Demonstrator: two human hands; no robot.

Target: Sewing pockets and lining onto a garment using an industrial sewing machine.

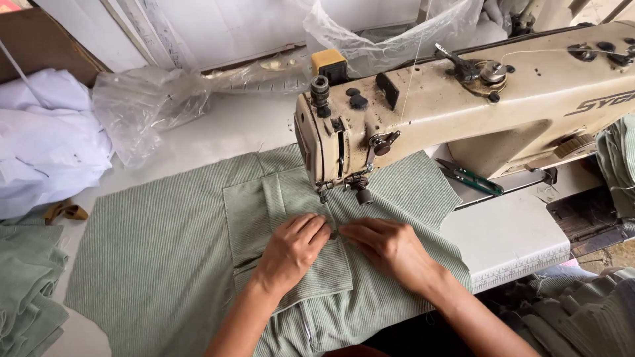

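Hands press flat on a pale green striped fabric panel point(165, 264) lying on the white sewing table point(509, 238), just below the needle of a cream industrial sewing machine point(463, 112). Left hand point(291, 248) curls over a stitched-on pocket piece point(264, 211); right hand point(387, 248) pinches its edge. The cloth looks light, limp and likely to shift, best held at the edges near the seam.

The fabric panel point(165, 251) lies flat on the table point(509, 241), running under the sewing machine point(463, 99) head. Both hands, left hand point(291, 248) and right hand point(390, 248), rest on it just before the needle, fingertips apparently touching. Snips point(469, 177) lie behind, right of the panel; a plastic bag point(142, 102) sits far left.
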